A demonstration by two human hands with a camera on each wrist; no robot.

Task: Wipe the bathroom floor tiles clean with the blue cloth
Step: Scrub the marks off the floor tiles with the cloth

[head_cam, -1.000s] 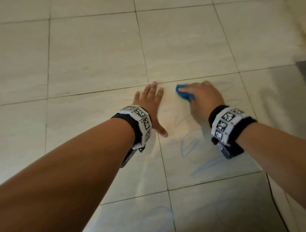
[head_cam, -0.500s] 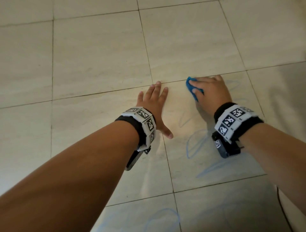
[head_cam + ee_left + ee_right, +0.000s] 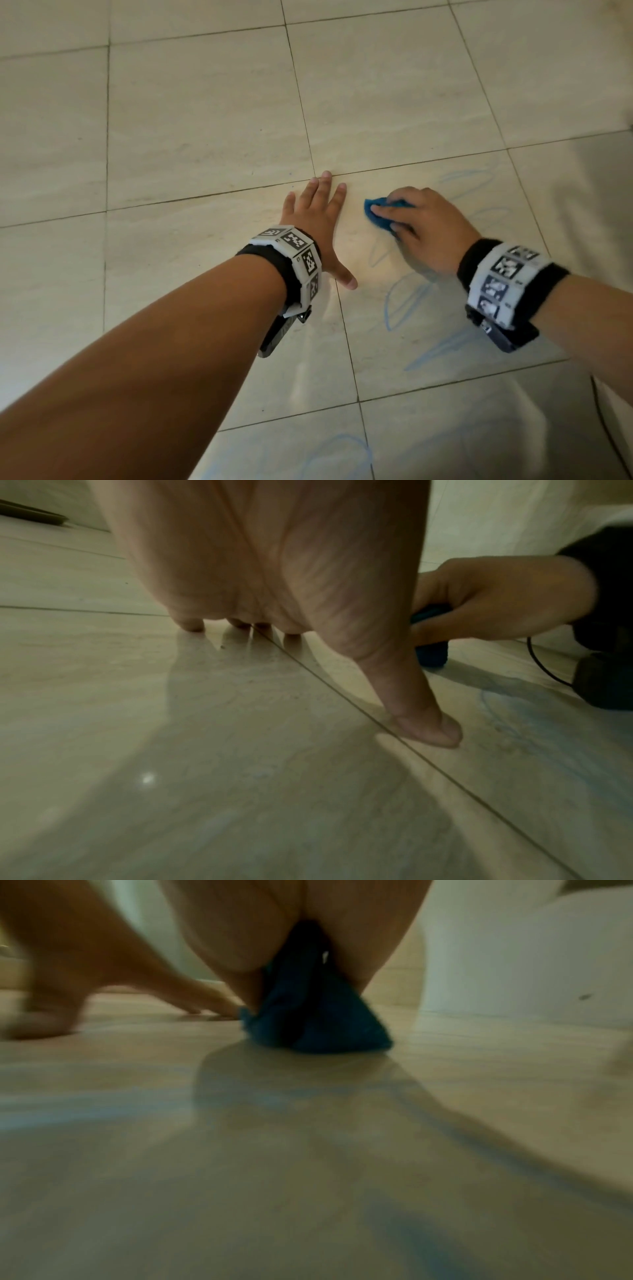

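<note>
On the beige floor tiles (image 3: 205,102), near the middle of the head view, the right hand (image 3: 428,233) is gripping the blue cloth (image 3: 380,214), which is bunched into a small wad under the curled fingers and is pressing down on the tile. From the right wrist camera, the same cloth (image 3: 315,1020) is showing as a dark blue lump that is touching the floor below the palm, though this picture is blurred. Just to the left of it, the left hand (image 3: 318,222) is lying flat on the floor with the fingers straight and a little spread, and the thumb is pointing to the near right. In the left wrist view, the fingertips (image 3: 192,624) and the thumb are resting on the tile, and a grout line (image 3: 342,691) is passing under the hand. Pale blue scribble marks (image 3: 404,301) are lying on the tile near the right wrist, more of them to the far right of the cloth, and another at the near edge. Both wrists are wearing bands with black and white square codes (image 3: 298,253).
</note>
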